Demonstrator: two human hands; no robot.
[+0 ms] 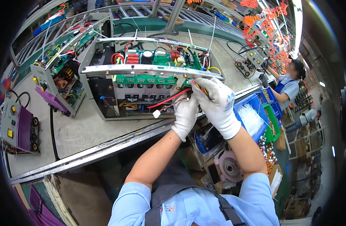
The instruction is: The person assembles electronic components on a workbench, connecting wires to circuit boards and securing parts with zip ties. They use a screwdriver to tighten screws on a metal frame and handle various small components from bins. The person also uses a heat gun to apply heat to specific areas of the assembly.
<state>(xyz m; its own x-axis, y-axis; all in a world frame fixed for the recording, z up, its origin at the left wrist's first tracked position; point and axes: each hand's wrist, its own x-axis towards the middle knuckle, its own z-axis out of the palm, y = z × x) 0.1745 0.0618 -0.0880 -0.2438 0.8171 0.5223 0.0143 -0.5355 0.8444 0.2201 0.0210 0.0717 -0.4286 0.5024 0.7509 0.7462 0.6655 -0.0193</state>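
Note:
An open metal-framed electrical unit [154, 70] lies on the bench before me, with a green circuit board [142, 80] behind its front rail. Both hands wear white gloves and meet at the unit's right front corner. My left hand [186, 116] is closed around thin wires, beside a thick red wire [169, 99]. A white plug [156, 113] hangs from wires to its left. My right hand [217, 102] is closed just above, pinching a thin yellow-and-black piece [201, 89]; I cannot tell whether it is wire or a tool. The gloves hide the fingertips' contact point.
More open units [58, 83] stand left, one with a purple heat sink [25, 128]. Blue bins [252, 115] and a green bin [271, 122] sit right, above a pink fan [230, 165]. A co-worker [289, 84] handles another unit [252, 62]. A roller conveyor [191, 19] runs behind.

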